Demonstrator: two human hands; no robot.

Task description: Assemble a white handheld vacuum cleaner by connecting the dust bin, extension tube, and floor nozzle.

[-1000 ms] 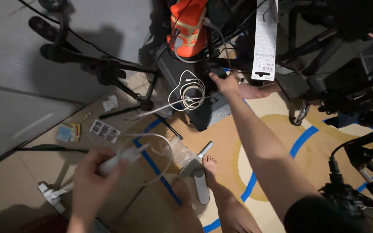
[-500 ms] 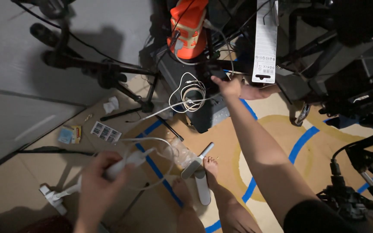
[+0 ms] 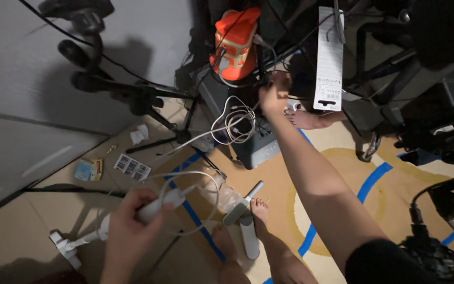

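Observation:
My left hand (image 3: 132, 231) is wrapped around a white handle-shaped device (image 3: 156, 206) at the lower left. A thin white cable (image 3: 206, 181) loops out of its end. My right hand (image 3: 273, 94) reaches far forward with fingers pinched on dark cables (image 3: 269, 73) beside an orange device (image 3: 236, 44). A coil of white and beige cable (image 3: 235, 123) hangs just left of that hand. My bare feet (image 3: 261, 210) stand on the floor below.
A black tripod (image 3: 132, 94) stands at the left by the grey wall. A white packaging card (image 3: 329, 58) hangs top centre. Black stands and frames (image 3: 437, 121) crowd the right. A white stand (image 3: 245, 221), clear plastic wrap (image 3: 222, 192) and small paper scraps (image 3: 131, 167) lie on the blue-taped floor.
My right hand has moved up and further away, from the coil's side to the dark cables beside the orange device. My left hand keeps its hold on the white device, shifted slightly right.

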